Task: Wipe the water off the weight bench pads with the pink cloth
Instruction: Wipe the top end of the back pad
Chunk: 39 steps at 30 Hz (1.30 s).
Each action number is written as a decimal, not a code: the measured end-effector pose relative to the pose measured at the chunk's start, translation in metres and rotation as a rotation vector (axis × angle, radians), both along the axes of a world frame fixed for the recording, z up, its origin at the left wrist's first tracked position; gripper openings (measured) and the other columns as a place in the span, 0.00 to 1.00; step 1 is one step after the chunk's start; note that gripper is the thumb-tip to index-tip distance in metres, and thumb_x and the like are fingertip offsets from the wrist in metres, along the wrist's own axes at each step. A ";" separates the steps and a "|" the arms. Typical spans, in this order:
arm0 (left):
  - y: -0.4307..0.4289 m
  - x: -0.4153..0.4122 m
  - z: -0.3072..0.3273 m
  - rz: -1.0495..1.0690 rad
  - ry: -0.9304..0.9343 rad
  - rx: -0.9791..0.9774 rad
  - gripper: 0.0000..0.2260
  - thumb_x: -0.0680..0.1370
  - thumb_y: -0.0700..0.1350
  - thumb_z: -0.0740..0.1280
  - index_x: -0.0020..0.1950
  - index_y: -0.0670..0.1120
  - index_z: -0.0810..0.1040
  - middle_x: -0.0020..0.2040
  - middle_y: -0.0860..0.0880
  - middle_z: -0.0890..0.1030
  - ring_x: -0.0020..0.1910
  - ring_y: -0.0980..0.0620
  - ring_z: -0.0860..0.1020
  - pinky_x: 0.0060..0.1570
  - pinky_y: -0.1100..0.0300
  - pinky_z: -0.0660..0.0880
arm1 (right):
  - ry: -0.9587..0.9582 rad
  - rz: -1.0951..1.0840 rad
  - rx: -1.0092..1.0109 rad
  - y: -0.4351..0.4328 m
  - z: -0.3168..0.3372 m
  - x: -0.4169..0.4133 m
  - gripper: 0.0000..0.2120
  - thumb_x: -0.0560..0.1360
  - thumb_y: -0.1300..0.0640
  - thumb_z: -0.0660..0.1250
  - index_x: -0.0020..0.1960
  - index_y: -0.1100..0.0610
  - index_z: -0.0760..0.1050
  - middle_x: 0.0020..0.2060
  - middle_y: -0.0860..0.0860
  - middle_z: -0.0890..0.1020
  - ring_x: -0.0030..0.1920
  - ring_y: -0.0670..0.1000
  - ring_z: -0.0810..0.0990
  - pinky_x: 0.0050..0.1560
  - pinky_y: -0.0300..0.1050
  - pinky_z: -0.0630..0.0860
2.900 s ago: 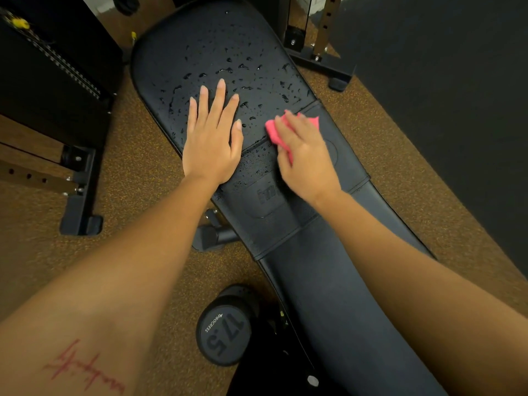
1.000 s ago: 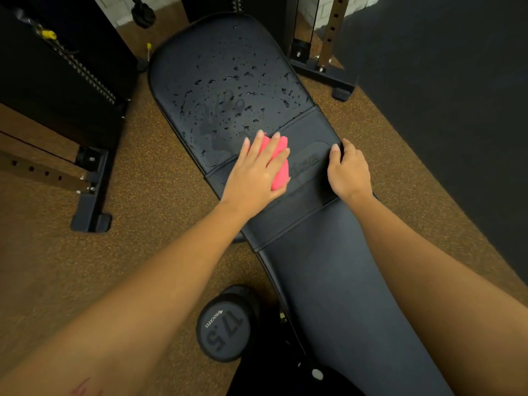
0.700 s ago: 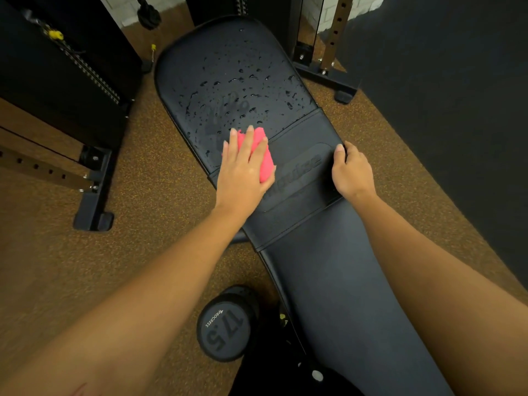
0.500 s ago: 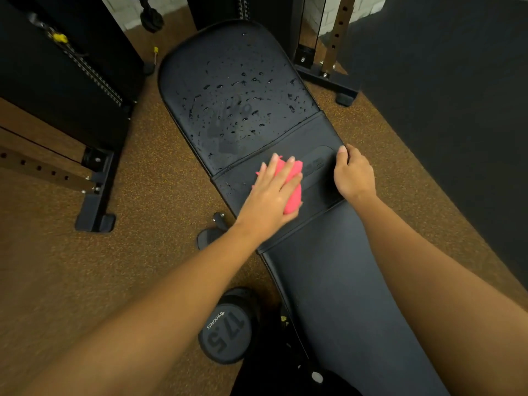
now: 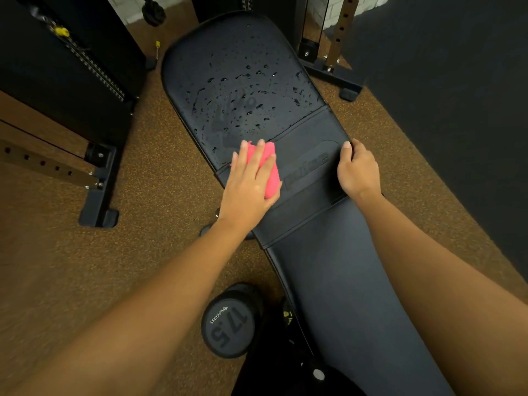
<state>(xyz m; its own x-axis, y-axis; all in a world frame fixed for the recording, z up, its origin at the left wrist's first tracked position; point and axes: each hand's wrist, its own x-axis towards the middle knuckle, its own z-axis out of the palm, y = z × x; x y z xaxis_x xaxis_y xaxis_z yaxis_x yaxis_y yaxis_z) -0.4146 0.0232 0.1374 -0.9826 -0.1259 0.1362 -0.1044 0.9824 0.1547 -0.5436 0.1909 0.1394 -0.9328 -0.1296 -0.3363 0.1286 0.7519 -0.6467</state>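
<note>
A black weight bench runs from bottom right to top centre. Its far pad (image 5: 243,67) is dotted with water drops and shows a hand-shaped smear. The middle logo band (image 5: 311,167) and the near pad (image 5: 343,295) look dry. My left hand (image 5: 248,187) lies flat on the folded pink cloth (image 5: 270,170), pressing it onto the left part of the band, at the seam with the wet pad. My right hand (image 5: 357,170) grips the bench's right edge at the band, fingers curled over it.
A black 17.5 dumbbell (image 5: 228,324) stands on the brown speckled floor left of the bench. A rack foot (image 5: 98,195) sits at the left, another rack base (image 5: 334,75) at the far right. A dark mat (image 5: 457,110) covers the right side.
The cloth passed from my right hand to my left. In the last half second my left hand slid the cloth left and forward along the band, up to the seam. My right hand keeps its grip.
</note>
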 end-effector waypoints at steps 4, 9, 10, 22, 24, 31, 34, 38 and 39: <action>-0.020 0.003 0.003 -0.153 -0.008 -0.073 0.25 0.73 0.50 0.69 0.66 0.39 0.72 0.70 0.37 0.68 0.69 0.34 0.64 0.68 0.42 0.57 | 0.020 0.013 0.012 0.000 -0.002 0.002 0.24 0.82 0.48 0.48 0.75 0.58 0.58 0.72 0.57 0.65 0.72 0.56 0.62 0.72 0.52 0.57; -0.044 0.010 0.010 0.128 0.033 0.050 0.25 0.77 0.52 0.64 0.69 0.40 0.68 0.73 0.38 0.63 0.72 0.34 0.58 0.70 0.44 0.53 | 0.040 0.007 0.018 0.000 -0.003 0.002 0.24 0.82 0.48 0.48 0.75 0.58 0.58 0.71 0.57 0.66 0.72 0.56 0.62 0.72 0.52 0.58; -0.042 0.012 0.010 0.174 0.059 0.094 0.25 0.77 0.50 0.65 0.70 0.40 0.68 0.73 0.38 0.62 0.73 0.34 0.57 0.71 0.43 0.53 | 0.042 0.006 0.022 -0.001 -0.003 0.003 0.24 0.82 0.48 0.48 0.75 0.58 0.58 0.71 0.57 0.66 0.72 0.56 0.62 0.72 0.52 0.58; -0.037 0.014 0.010 -0.262 -0.053 -0.081 0.27 0.72 0.51 0.68 0.67 0.39 0.71 0.69 0.37 0.69 0.69 0.34 0.65 0.68 0.41 0.55 | 0.050 0.017 0.070 -0.002 -0.004 0.006 0.24 0.82 0.48 0.48 0.76 0.56 0.55 0.72 0.57 0.64 0.72 0.57 0.61 0.70 0.52 0.56; -0.050 0.008 0.012 -0.171 -0.037 -0.068 0.26 0.74 0.51 0.68 0.68 0.40 0.70 0.71 0.38 0.66 0.70 0.35 0.63 0.69 0.42 0.51 | 0.043 0.020 0.064 -0.001 -0.003 0.006 0.24 0.82 0.48 0.48 0.76 0.56 0.55 0.72 0.57 0.64 0.72 0.57 0.61 0.71 0.52 0.55; -0.012 0.011 0.007 0.284 0.082 0.210 0.26 0.77 0.49 0.65 0.71 0.40 0.66 0.75 0.39 0.58 0.74 0.36 0.53 0.71 0.44 0.48 | 0.050 0.011 0.059 -0.002 -0.005 0.006 0.24 0.82 0.48 0.48 0.76 0.56 0.55 0.72 0.57 0.64 0.72 0.57 0.62 0.70 0.52 0.57; 0.010 0.026 0.000 0.170 0.007 0.196 0.26 0.75 0.50 0.64 0.70 0.41 0.67 0.74 0.38 0.60 0.73 0.35 0.55 0.69 0.41 0.49 | 0.043 -0.001 0.050 -0.003 -0.005 0.006 0.24 0.82 0.49 0.48 0.76 0.56 0.56 0.72 0.57 0.64 0.72 0.57 0.61 0.70 0.52 0.57; -0.005 0.029 0.000 0.010 -0.016 0.095 0.24 0.73 0.49 0.66 0.67 0.39 0.72 0.70 0.37 0.67 0.70 0.32 0.61 0.67 0.41 0.52 | 0.027 0.005 0.040 -0.002 -0.004 0.004 0.24 0.82 0.48 0.48 0.76 0.56 0.56 0.72 0.58 0.63 0.72 0.57 0.61 0.71 0.52 0.56; -0.012 0.027 0.001 0.004 -0.010 0.075 0.24 0.73 0.49 0.67 0.66 0.39 0.72 0.70 0.37 0.67 0.70 0.32 0.62 0.67 0.41 0.52 | 0.022 0.012 0.037 -0.001 -0.004 0.004 0.24 0.82 0.48 0.48 0.76 0.56 0.56 0.73 0.57 0.63 0.72 0.57 0.60 0.71 0.53 0.56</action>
<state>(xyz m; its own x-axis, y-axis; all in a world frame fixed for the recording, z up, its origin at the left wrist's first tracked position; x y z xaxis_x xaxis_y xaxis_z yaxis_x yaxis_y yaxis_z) -0.3878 0.0113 0.1387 -0.9834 -0.1394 0.1165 -0.1102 0.9676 0.2271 -0.5399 0.1897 0.1357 -0.9384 -0.1283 -0.3207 0.1061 0.7765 -0.6212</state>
